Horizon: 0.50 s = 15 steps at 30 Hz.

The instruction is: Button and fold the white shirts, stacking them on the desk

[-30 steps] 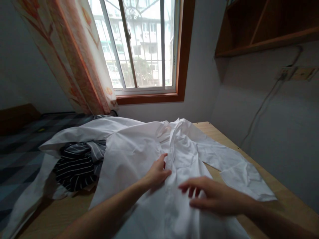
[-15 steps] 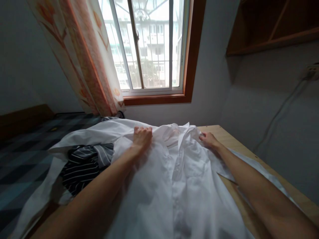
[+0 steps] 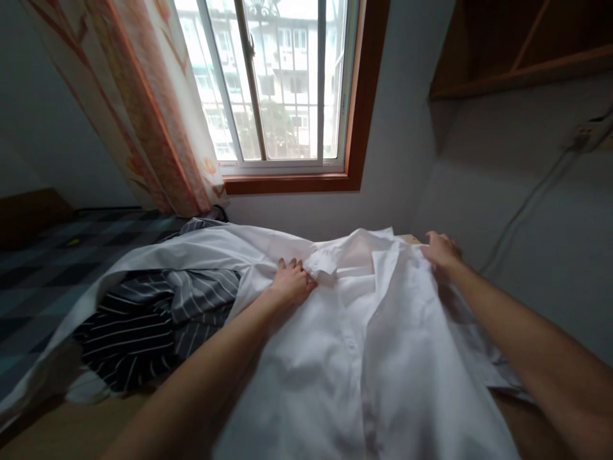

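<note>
A white button shirt (image 3: 311, 358) lies spread over the table, its collar toward the window and its front edges partly apart. My left hand (image 3: 293, 281) rests on the shirt left of the collar, fingers spread on the cloth. At the shirt's right shoulder, my right hand (image 3: 441, 249) is closed on the white cloth, raised a little. One white sleeve stretches left over dark striped clothing (image 3: 138, 326); the other hangs under my right forearm.
A bed with a checked cover (image 3: 29, 287) is at the left. Behind are a curtain (image 3: 153, 115) and a window (image 3: 287, 96). A wooden shelf (image 3: 517, 70) hangs at upper right, above a cable (image 3: 522, 211). Bare table (image 3: 71, 428) shows at lower left.
My right hand has moved right, drawing the shirt's shoulder with it. My left hand has opened and shifted nearer the collar. The shirt front is wider apart at the neck, and the view has shifted.
</note>
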Each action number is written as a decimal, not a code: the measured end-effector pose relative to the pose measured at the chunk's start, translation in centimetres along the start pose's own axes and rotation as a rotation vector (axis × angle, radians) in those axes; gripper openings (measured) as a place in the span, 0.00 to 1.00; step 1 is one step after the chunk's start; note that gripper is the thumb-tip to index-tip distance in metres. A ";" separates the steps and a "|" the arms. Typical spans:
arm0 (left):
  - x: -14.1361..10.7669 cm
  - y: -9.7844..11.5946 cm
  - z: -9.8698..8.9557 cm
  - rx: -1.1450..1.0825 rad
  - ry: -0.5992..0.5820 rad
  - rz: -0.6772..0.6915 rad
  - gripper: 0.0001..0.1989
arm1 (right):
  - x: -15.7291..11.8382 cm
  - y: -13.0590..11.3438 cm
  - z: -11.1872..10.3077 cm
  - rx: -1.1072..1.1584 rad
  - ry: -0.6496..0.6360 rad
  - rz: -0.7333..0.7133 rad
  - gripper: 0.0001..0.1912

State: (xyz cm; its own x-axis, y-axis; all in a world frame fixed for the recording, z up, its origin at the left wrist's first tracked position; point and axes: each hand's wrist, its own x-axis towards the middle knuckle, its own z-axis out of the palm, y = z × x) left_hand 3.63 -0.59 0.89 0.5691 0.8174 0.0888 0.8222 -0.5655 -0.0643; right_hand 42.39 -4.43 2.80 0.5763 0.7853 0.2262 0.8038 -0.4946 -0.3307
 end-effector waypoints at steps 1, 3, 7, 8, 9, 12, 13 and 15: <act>0.0 -0.1 0.3 -0.013 -0.039 -0.004 0.23 | -0.8 -0.5 1.1 0.015 0.019 -0.014 0.22; 0.1 -0.2 0.3 -0.037 -0.058 -0.051 0.23 | -2.2 -1.9 3.0 0.078 -0.009 -0.037 0.24; 1.4 0.5 -1.5 -0.059 0.146 -0.271 0.28 | -3.3 -4.9 5.5 0.250 -0.251 0.026 0.31; 1.8 0.9 -2.0 -0.056 0.245 -0.305 0.29 | -3.2 -5.6 6.0 0.281 -0.280 0.033 0.30; 2.2 1.3 -2.3 -0.050 0.338 -0.306 0.30 | -3.2 -6.2 6.4 0.308 -0.292 0.028 0.27; 3.5 1.9 -3.0 -0.070 0.442 -0.168 0.22 | -3.0 -7.6 7.1 0.362 -0.281 -0.016 0.15; 4.0 1.8 -3.1 -0.105 0.414 -0.132 0.16 | -3.0 -7.8 7.1 0.378 -0.274 -0.033 0.11; 5.0 0.8 -3.6 -0.232 0.378 -0.206 0.12 | -3.1 -7.6 6.9 0.410 -0.271 -0.054 0.07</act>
State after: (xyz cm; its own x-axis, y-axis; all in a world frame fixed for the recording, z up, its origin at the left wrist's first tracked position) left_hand 7.15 2.66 4.88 0.3205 0.8422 0.4335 0.8720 -0.4410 0.2122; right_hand 33.48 -0.61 -1.72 0.4325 0.9013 0.0251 0.6761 -0.3058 -0.6704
